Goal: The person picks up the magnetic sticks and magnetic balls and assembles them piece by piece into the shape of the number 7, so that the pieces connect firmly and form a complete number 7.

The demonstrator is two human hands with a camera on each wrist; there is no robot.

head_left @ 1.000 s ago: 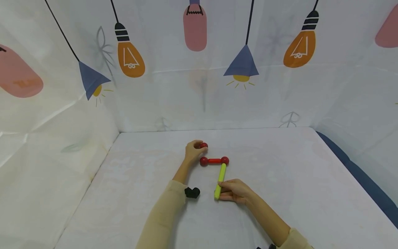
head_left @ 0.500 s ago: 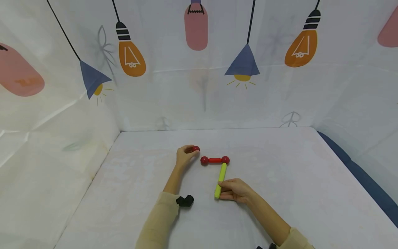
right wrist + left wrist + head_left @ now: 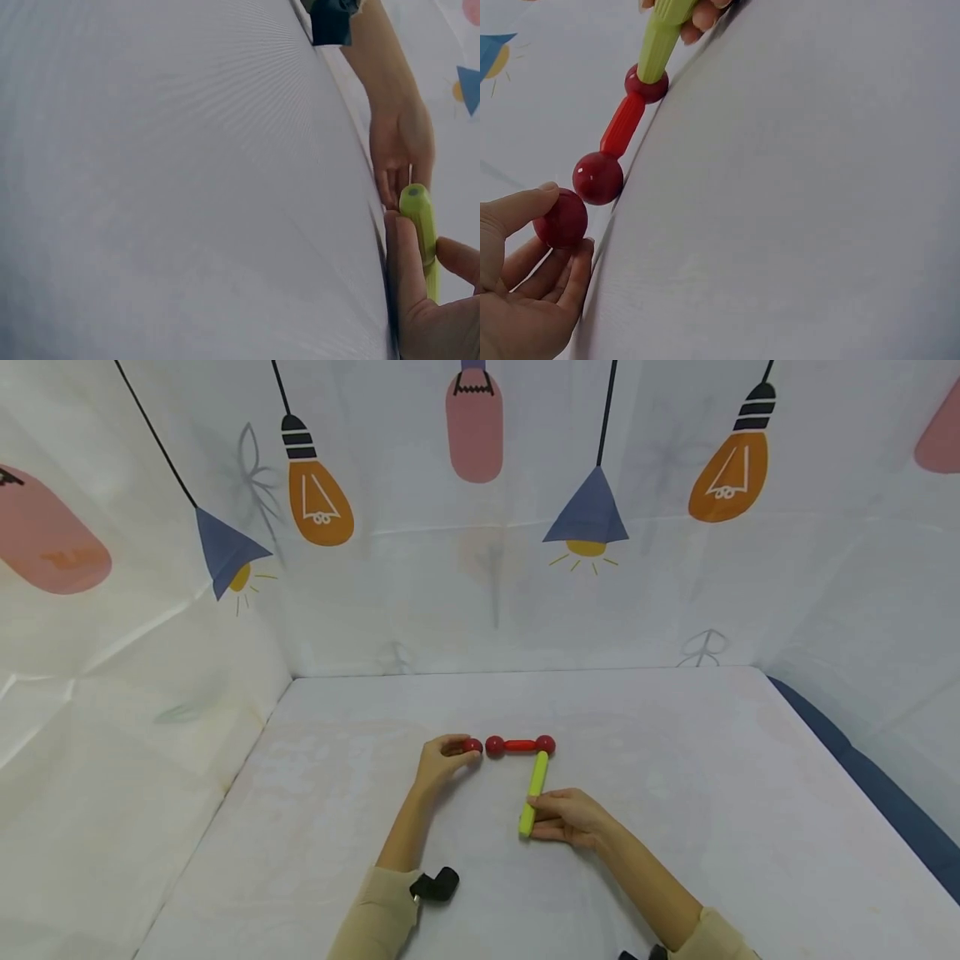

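My left hand [image 3: 442, 760] pinches a loose red ball [image 3: 562, 219] between thumb and fingers, just left of a row of pieces on the table. That row is a second red ball [image 3: 495, 746], a short red rod [image 3: 520, 746] and a third red ball [image 3: 546, 744] joined in a line. From the third ball a yellow-green rod [image 3: 538, 774] runs toward the front. My right hand [image 3: 572, 818] grips its near end between thumb and fingers. In the left wrist view, the pinched ball sits close to the second ball; whether they touch I cannot tell.
The white table [image 3: 675, 802] extends around both hands. Behind it hangs a pale curtain [image 3: 420, 602] printed with lamps and bulbs. A black wrist device [image 3: 437, 885] sits by the left sleeve, and dark blue fabric [image 3: 832, 735] lies along the right edge.
My left hand has drawn the loose red ball from behind the row to the left, then nearer, level with the row's left end. The right hand and yellow-green rod stay put.
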